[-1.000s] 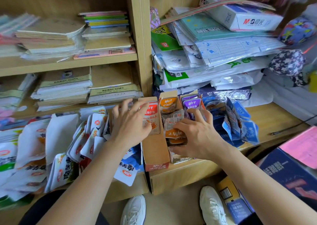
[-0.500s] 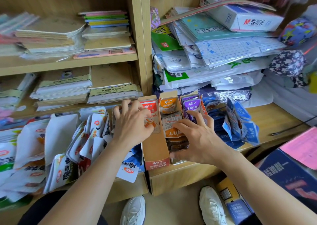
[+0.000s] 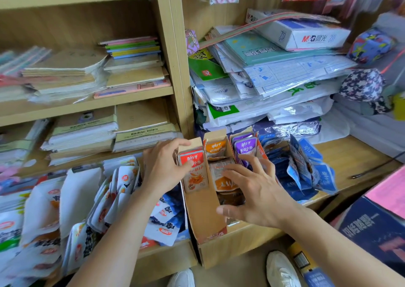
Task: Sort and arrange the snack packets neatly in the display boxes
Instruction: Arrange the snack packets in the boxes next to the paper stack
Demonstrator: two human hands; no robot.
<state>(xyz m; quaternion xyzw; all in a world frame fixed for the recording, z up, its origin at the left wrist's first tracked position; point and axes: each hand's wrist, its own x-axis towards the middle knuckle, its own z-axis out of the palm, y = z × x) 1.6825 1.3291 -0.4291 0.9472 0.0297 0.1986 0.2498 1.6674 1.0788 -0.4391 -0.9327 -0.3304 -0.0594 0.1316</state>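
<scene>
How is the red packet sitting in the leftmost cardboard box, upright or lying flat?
Upright: the red packet stands on end at the back of the leftmost box, label facing forward, with the left hand gripping its top.

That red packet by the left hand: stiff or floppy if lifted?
Probably floppy: the red packet is a thin, flat pouch. Likely light, since the left hand holds it with thumb and fingertips only. Its glossy film may slip.
</scene>
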